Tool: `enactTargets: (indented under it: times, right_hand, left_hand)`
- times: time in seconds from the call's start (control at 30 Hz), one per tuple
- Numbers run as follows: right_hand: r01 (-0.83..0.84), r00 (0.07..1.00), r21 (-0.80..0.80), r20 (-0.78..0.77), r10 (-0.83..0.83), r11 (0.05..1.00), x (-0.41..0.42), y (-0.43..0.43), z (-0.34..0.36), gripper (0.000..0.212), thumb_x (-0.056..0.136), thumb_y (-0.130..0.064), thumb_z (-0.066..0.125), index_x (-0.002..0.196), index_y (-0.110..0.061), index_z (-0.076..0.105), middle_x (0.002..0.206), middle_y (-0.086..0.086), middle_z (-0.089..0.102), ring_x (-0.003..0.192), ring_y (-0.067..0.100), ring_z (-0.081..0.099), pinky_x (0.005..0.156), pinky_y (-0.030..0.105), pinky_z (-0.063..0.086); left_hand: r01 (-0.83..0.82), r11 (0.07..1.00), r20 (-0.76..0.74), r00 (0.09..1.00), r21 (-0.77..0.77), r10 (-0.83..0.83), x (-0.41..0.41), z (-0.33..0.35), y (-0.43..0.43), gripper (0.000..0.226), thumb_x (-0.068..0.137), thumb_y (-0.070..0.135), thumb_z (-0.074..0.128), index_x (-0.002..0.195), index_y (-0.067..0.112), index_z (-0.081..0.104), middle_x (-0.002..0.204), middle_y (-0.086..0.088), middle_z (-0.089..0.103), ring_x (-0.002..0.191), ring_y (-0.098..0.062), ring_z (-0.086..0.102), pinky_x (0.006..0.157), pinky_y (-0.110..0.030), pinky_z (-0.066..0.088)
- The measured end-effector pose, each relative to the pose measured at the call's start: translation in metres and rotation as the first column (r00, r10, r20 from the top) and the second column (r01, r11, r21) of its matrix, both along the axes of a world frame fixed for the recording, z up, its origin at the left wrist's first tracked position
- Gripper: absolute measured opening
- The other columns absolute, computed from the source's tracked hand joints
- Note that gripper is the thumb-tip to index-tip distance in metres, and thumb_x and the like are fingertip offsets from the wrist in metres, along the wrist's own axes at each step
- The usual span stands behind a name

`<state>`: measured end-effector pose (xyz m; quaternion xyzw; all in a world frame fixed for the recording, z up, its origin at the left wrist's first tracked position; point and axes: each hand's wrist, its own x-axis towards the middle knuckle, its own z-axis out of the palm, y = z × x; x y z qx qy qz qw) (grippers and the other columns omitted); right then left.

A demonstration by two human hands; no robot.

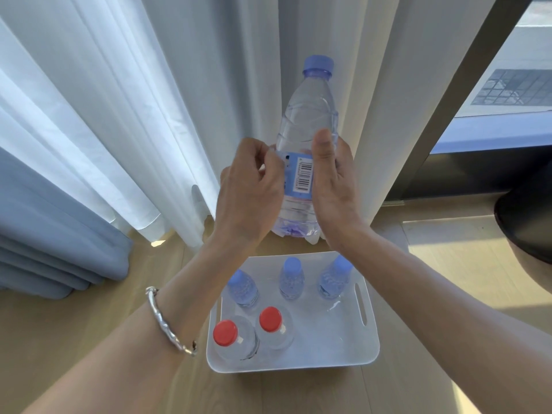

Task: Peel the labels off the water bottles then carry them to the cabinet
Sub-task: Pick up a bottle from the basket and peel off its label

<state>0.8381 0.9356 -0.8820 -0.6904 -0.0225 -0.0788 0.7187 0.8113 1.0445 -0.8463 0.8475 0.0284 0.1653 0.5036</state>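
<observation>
Left hand [248, 186] pinching label [300, 174] edge, bottle [310, 115] upright

labelled bottle [307, 130] between both hands

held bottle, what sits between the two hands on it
In the head view, the blue barcode label on the held bottle shows between the left hand and right hand.

Both bare forearms extended forward and raised, the left hand [249, 189] with fingers curled and fingertips pinched together, a silver bangle [170, 321] on its wrist, the right hand [334, 186] upright, palm inward, thumb pointing up
</observation>
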Motion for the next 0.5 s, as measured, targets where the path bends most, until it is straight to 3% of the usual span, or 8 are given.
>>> enactTargets:
  times: [0.07, 0.13, 0.23, 0.3, 0.37, 0.43, 0.5]
  right_hand:
    - [0.013, 0.999, 0.016, -0.036, -0.012, 1.0, 0.0, -0.001, 0.005, 0.052, 0.091, -0.06, 0.036, 0.12, -0.019, 0.048, 0.086, -0.01, 0.066, 0.077, 0.0, 0.068, 0.066, 0.015, 0.051]
    - [0.009, 0.998, 0.066, -0.057, -0.005, 0.998, 0.001, -0.003, 0.007, 0.044, 0.092, -0.06, 0.036, 0.111, -0.023, 0.052, 0.077, -0.014, 0.067, 0.074, 0.001, 0.068, 0.064, 0.014, 0.051]
    - [-0.02, 0.996, 0.108, -0.085, 0.029, 0.994, 0.001, -0.004, 0.009, 0.04, 0.087, -0.064, 0.037, 0.099, -0.03, 0.055, 0.081, -0.01, 0.069, 0.08, 0.008, 0.069, 0.076, 0.029, 0.056]
    - [-0.044, 0.992, 0.139, -0.114, 0.06, 0.989, 0.0, -0.003, 0.01, 0.045, 0.08, -0.068, 0.037, 0.099, -0.032, 0.057, 0.092, 0.0, 0.07, 0.089, 0.017, 0.069, 0.088, 0.043, 0.055]
    - [-0.062, 0.988, 0.154, -0.129, 0.082, 0.986, -0.003, 0.0, 0.013, 0.051, 0.079, -0.069, 0.038, 0.102, -0.029, 0.058, 0.101, 0.008, 0.07, 0.095, 0.024, 0.069, 0.09, 0.051, 0.053]
    - [-0.068, 0.987, 0.143, -0.132, 0.087, 0.987, -0.004, 0.003, 0.011, 0.056, 0.079, -0.069, 0.039, 0.106, -0.025, 0.058, 0.103, 0.01, 0.07, 0.096, 0.025, 0.068, 0.09, 0.052, 0.052]
    - [-0.075, 0.988, 0.115, -0.126, 0.089, 0.991, -0.003, 0.002, 0.008, 0.056, 0.08, -0.07, 0.037, 0.105, -0.024, 0.058, 0.099, 0.006, 0.071, 0.093, 0.022, 0.069, 0.089, 0.05, 0.053]
  left_hand:
    - [-0.052, 0.988, -0.035, 0.998, -0.143, 0.047, 0.006, -0.001, 0.008, 0.016, 0.09, 0.029, 0.036, 0.074, 0.028, 0.04, 0.071, 0.01, 0.062, 0.074, -0.008, 0.068, 0.058, -0.032, 0.059]
    - [-0.112, 0.971, -0.088, 0.992, -0.213, 0.095, 0.013, -0.003, 0.019, 0.018, 0.094, 0.025, 0.038, 0.077, 0.03, 0.041, 0.082, 0.001, 0.065, 0.073, -0.022, 0.071, 0.056, -0.034, 0.059]
    - [-0.166, 0.979, -0.162, 0.976, -0.121, 0.146, 0.02, -0.01, 0.036, 0.017, 0.098, 0.024, 0.041, 0.083, 0.031, 0.043, 0.09, 0.002, 0.067, 0.059, -0.01, 0.071, 0.046, -0.025, 0.054]
    - [-0.202, 0.977, -0.231, 0.956, -0.067, 0.181, 0.024, -0.016, 0.045, 0.009, 0.095, 0.022, 0.046, 0.09, 0.029, 0.048, 0.095, 0.002, 0.066, 0.072, -0.014, 0.071, 0.06, -0.033, 0.06]
    - [-0.241, 0.968, -0.293, 0.932, -0.063, 0.213, 0.029, -0.015, 0.052, 0.011, 0.091, 0.019, 0.049, 0.096, 0.028, 0.053, 0.094, 0.005, 0.063, 0.09, -0.019, 0.065, 0.08, -0.043, 0.058]
    - [-0.293, 0.949, -0.285, 0.925, -0.116, 0.251, 0.034, -0.007, 0.058, 0.017, 0.089, 0.014, 0.046, 0.098, 0.026, 0.056, 0.094, 0.005, 0.062, 0.096, -0.019, 0.063, 0.087, -0.042, 0.055]
    - [-0.339, 0.934, -0.178, 0.932, -0.117, 0.316, 0.034, 0.009, 0.061, 0.022, 0.088, 0.012, 0.044, 0.101, 0.025, 0.057, 0.102, 0.002, 0.063, 0.096, -0.018, 0.061, 0.087, -0.035, 0.053]
